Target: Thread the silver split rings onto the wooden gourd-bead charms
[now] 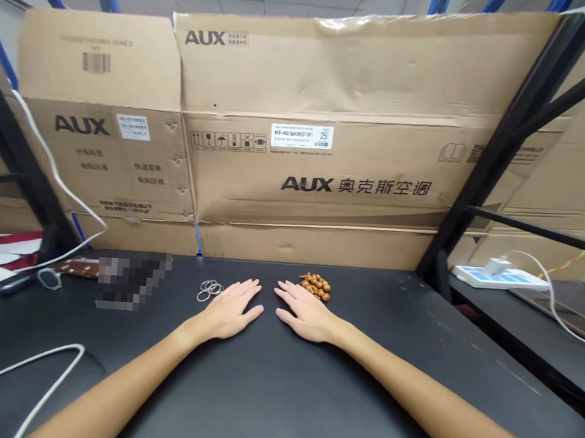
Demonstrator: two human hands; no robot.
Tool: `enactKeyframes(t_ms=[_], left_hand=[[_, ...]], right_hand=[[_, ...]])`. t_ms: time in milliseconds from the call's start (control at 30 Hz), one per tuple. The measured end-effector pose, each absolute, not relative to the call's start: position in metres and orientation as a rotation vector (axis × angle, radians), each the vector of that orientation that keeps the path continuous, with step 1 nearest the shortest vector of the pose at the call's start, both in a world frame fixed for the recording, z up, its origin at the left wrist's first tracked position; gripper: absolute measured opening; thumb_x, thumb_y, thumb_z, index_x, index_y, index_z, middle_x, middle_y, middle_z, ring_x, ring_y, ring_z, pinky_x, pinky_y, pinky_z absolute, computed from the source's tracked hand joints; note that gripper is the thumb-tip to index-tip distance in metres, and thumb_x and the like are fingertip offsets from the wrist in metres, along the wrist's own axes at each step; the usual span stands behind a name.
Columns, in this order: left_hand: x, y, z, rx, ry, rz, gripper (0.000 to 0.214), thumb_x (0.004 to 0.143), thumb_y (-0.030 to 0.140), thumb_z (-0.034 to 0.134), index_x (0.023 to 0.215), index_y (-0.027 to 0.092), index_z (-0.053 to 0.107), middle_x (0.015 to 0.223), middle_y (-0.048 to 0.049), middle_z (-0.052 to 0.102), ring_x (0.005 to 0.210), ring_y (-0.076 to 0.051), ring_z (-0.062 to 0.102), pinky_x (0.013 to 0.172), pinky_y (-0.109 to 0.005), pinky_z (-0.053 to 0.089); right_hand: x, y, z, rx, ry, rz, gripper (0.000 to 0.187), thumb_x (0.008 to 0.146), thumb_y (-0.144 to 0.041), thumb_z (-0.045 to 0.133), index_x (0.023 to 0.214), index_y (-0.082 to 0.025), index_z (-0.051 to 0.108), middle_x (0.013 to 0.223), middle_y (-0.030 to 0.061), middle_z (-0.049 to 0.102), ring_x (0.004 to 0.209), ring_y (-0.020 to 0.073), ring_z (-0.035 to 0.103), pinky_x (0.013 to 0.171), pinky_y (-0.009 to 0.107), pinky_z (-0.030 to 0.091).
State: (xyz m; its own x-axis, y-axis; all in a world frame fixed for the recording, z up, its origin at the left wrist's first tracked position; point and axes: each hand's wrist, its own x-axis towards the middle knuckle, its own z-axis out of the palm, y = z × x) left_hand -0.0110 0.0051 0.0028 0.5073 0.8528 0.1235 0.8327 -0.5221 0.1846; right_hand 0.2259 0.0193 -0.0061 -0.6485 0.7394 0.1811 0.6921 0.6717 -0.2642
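Observation:
My left hand lies flat, palm down, on the black table, fingers stretched out and holding nothing. Just left of its fingertips sits a small cluster of metal rings. My right hand also rests flat and open on the table, fingers extended. A little pile of brown wooden beads lies right behind its fingers, close to them. The two hands point slightly toward each other, a small gap between them.
Large AUX cardboard boxes wall off the back of the table. A white cable loops at the front left. A blurred dark object sits left of the rings. A white power strip lies on the right-hand table beyond a black frame post.

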Motion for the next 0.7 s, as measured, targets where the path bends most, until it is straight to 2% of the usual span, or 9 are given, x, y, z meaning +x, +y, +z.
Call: enactKeyframes(t_ms=[167, 700], left_hand=[[-0.0137, 0.0096, 0.0006, 2.601, 1.575, 0.346, 0.061, 0.093, 0.055, 0.027, 0.138, 0.015, 0.041, 0.148, -0.0098, 0.032, 0.138, -0.024, 0.026, 0.114, -0.041, 0.019], [-0.0159, 0.0117, -0.0034, 2.614, 1.569, 0.339, 0.063, 0.093, 0.056, 0.026, 0.139, 0.016, 0.040, 0.149, -0.0102, 0.031, 0.139, -0.023, 0.024, 0.115, -0.041, 0.017]], right_hand=[[0.2252, 0.0185, -0.0086, -1.164, -2.599, 0.230, 0.060, 0.094, -0.050, 0.032, 0.141, -0.014, 0.037, 0.149, 0.0102, 0.029, 0.139, 0.0256, 0.023, 0.114, 0.042, 0.020], [0.2246, 0.0195, -0.0115, -1.171, -2.560, 0.225, 0.060, 0.093, -0.051, 0.033, 0.140, -0.014, 0.039, 0.148, 0.0116, 0.031, 0.138, 0.0263, 0.024, 0.113, 0.043, 0.022]])
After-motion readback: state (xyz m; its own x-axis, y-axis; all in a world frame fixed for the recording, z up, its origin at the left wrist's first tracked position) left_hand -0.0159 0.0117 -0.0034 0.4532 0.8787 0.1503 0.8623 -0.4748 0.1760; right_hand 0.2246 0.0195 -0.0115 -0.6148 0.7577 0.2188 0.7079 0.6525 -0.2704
